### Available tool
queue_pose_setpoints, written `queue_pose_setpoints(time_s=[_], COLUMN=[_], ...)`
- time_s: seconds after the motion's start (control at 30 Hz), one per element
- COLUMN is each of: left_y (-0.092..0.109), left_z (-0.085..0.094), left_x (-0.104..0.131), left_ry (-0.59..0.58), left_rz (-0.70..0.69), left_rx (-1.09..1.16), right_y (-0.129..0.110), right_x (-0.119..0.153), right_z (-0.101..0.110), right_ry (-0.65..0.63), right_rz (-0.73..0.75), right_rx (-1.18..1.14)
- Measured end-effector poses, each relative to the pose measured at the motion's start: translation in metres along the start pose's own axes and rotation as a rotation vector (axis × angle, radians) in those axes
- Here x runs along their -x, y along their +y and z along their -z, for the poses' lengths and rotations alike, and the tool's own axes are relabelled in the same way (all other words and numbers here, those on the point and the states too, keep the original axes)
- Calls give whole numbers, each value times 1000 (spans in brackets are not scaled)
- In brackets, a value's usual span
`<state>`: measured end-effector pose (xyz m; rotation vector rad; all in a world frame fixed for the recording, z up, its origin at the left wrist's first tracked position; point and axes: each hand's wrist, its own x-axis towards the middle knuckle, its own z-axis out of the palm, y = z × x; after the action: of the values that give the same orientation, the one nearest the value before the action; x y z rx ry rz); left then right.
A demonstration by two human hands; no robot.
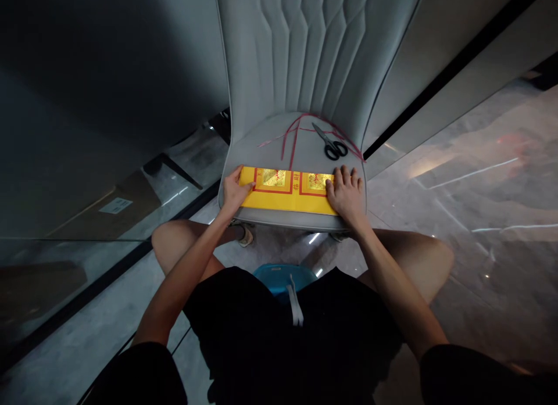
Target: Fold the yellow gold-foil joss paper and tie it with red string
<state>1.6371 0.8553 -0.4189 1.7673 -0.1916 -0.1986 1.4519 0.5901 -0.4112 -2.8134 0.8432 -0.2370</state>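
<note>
A folded strip of yellow joss paper (285, 201), with red frames and gold patches, lies across the front of a grey chair seat. My left hand (235, 191) grips its left end, thumb on top and fingers around the edge. Over the right end rests my right hand (347, 193), palm down with its fingers spread, hiding that end. Black-handled scissors (330, 142) lie a little beyond my right hand, touching neither hand. Thin red strings (295, 136) are strewn on the seat beyond the paper.
The padded backrest of the chair (314, 50) rises behind the strings. Below the seat, between my legs, is a blue plastic thing (279, 272), partly hidden. A dark glossy panel (108, 103) stands at the left, and shiny tiled floor (479, 219) spreads to the right.
</note>
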Motion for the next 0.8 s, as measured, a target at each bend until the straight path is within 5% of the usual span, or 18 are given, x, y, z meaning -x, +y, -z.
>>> queue_pose_setpoints(time_s=[0.17,0.3,0.53,0.67,0.8], left_y=[15,20,19,10,4], left_z=[7,15,2,-15,-12], left_x=[2,-5,11,16,11], left_ry=[106,116,-123,-190,-188], left_rz=[181,262,-349,-303,-284], left_rx=[177,91,-689,-797,-778], right_y=[0,3,3,7,16], right_x=[1,2,2,-1,-7], right_z=[5,3,-2,-4,-6], right_ry=[-10,40,49,51,72], right_rz=[7,32,26,13,15], right_rx=[28,-19,-71,-116,-277])
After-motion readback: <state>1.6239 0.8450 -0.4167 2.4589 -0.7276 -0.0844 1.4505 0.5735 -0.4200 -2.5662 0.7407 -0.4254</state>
